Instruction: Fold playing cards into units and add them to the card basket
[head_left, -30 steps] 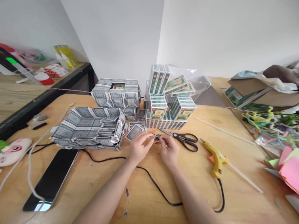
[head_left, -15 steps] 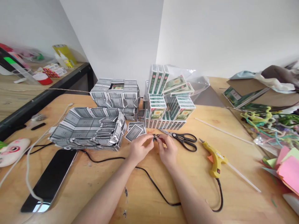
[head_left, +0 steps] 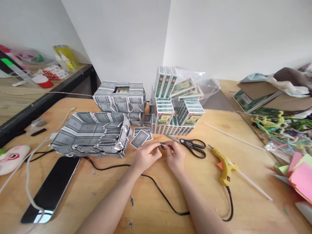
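Fingertips of my left hand (head_left: 146, 158) and my right hand (head_left: 175, 157) meet in a pinch over the table, in front of the stacked card boxes. Between them is a small dark piece (head_left: 162, 146), mostly hidden by the fingers; its kind cannot be made out. Just beyond my left hand lie loose playing cards (head_left: 139, 138), backs up. Black-handled scissors (head_left: 192, 145) rest right of my right hand, with the blades pointing toward the boxes. Farther right lies a yellow glue gun (head_left: 227, 169) with a glue stick in its back end.
A tray built from folded playing cards (head_left: 83, 128) stands at left, a card-covered block (head_left: 119, 97) behind it. Green-and-white card boxes (head_left: 164, 117) are stacked at the back. A phone (head_left: 55, 188) lies front left. A black cable (head_left: 161, 191) crosses the table under my forearms.
Both hands stay together in nearly the same place, with slight finger movement around the small dark piece. Nothing else on the table has visibly moved.
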`<state>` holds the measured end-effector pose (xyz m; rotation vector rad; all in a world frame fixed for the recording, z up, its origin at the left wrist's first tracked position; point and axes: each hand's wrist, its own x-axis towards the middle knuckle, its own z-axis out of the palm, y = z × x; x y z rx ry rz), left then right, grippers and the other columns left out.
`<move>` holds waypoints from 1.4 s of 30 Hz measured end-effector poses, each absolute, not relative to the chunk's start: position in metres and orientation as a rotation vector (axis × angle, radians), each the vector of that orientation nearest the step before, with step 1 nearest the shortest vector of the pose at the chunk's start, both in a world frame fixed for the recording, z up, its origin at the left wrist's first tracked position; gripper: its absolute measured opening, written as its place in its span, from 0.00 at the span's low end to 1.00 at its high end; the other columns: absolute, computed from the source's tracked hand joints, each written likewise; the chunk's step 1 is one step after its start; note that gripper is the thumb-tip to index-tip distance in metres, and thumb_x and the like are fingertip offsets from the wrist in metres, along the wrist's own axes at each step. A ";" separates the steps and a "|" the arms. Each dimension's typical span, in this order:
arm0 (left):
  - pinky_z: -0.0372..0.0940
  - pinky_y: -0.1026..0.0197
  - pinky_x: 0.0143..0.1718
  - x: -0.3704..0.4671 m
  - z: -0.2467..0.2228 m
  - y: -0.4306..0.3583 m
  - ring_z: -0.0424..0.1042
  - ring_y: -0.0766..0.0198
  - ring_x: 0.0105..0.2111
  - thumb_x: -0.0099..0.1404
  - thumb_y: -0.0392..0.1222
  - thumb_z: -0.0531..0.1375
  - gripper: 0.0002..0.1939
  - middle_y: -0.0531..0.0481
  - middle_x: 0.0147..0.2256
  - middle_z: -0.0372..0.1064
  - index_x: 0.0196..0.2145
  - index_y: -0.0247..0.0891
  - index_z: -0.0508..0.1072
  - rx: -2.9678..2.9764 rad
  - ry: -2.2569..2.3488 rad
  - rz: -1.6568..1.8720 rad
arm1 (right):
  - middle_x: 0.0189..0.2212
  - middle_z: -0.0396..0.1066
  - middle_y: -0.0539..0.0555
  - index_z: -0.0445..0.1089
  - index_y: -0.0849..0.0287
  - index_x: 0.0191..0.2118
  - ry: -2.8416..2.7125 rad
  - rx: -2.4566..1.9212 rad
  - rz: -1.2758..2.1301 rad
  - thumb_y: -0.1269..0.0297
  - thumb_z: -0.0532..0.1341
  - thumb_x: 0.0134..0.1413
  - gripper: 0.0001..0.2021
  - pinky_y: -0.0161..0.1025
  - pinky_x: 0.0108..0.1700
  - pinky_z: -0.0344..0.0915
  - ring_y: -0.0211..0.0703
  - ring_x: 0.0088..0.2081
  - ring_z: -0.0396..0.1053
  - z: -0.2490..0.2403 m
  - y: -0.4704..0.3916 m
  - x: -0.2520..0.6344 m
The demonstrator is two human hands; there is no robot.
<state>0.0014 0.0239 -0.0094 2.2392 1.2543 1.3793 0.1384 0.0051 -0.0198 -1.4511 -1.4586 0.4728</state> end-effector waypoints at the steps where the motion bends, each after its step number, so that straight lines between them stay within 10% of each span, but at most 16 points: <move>1: 0.67 0.66 0.28 0.001 -0.010 0.024 0.73 0.67 0.26 0.52 0.31 0.55 0.12 0.51 0.29 0.75 0.35 0.38 0.73 2.250 1.259 1.375 | 0.27 0.71 0.51 0.65 0.56 0.31 -1.444 -1.450 0.489 0.63 0.54 0.53 0.05 0.36 0.33 0.64 0.40 0.29 0.69 -0.020 0.005 0.139; 25: 0.66 0.62 0.43 -0.003 -0.005 0.023 0.71 0.63 0.40 0.55 0.33 0.54 0.17 0.49 0.41 0.72 0.43 0.39 0.70 2.019 1.136 1.147 | 0.27 0.67 0.50 0.65 0.58 0.31 -1.180 -1.329 0.714 0.64 0.57 0.49 0.04 0.37 0.34 0.65 0.39 0.30 0.67 -0.024 0.016 0.141; 42: 0.66 0.67 0.30 0.000 -0.008 0.032 0.73 0.65 0.31 0.60 0.41 0.54 0.10 0.49 0.33 0.75 0.35 0.39 0.73 1.810 1.323 1.155 | 0.31 0.71 0.54 0.68 0.56 0.39 -1.499 -1.440 0.363 0.68 0.54 0.51 0.10 0.42 0.37 0.64 0.44 0.33 0.67 -0.018 0.010 0.139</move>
